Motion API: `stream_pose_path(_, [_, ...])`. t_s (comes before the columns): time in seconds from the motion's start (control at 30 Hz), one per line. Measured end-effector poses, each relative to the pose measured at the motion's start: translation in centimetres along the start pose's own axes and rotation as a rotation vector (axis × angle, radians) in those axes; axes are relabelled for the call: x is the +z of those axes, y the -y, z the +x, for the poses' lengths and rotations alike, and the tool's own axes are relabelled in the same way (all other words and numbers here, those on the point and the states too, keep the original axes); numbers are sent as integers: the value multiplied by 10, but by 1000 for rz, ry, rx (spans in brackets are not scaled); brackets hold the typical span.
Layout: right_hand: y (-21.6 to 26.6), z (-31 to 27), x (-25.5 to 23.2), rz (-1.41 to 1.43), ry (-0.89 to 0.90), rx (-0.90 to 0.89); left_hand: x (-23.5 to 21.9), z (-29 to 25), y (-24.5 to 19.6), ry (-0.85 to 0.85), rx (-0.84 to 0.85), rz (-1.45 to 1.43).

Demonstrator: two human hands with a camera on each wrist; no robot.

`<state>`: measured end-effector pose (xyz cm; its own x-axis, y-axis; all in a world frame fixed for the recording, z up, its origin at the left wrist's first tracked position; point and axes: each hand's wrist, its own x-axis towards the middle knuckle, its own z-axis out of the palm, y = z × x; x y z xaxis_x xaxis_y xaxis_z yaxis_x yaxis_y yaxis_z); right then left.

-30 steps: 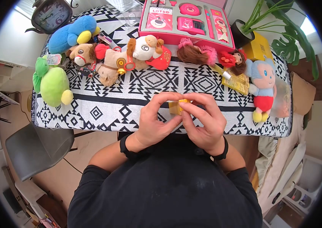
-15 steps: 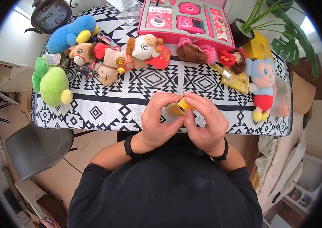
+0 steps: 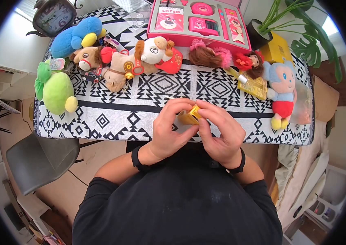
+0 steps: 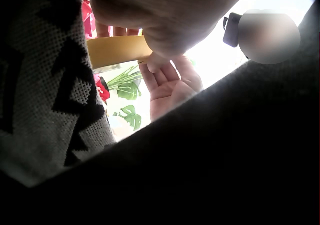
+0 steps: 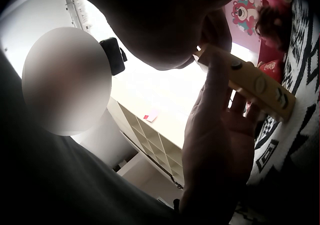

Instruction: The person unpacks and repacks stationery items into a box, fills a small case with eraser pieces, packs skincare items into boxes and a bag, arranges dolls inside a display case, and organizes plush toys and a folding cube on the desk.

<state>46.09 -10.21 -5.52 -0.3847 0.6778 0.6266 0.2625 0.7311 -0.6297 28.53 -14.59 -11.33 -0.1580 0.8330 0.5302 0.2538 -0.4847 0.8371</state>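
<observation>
yellow box [image 3: 187, 118]: over bench [image 3: 118, 122], near edge, centre | left hand [image 3: 169, 128]: gripping box, thumb near, fingers far | right hand [image 3: 224, 130]: pinching its right end | left: green plush [image 3: 58, 96] | right: blue-grey plush [image 3: 282, 83] | far: pink boxed set [image 3: 173, 39]

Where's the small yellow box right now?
The small yellow box is near the middle of the head view, held between the person's left hand and right hand, toward the near edge of the patterned cloth.

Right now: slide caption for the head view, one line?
Left grip holds a yellow box, right grip at one end; toys lie beyond on patterned cloth.
</observation>
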Motion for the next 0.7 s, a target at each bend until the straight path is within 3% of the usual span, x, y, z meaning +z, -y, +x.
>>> stream_pose_path(0.3, [1, -2, -1, 6, 11, 20, 2, 2, -2, -32, 26, 44])
stream_pose_path(0.7, [8, -1, -3, 139, 14, 176, 4, -1, -3, -58, 20, 50])
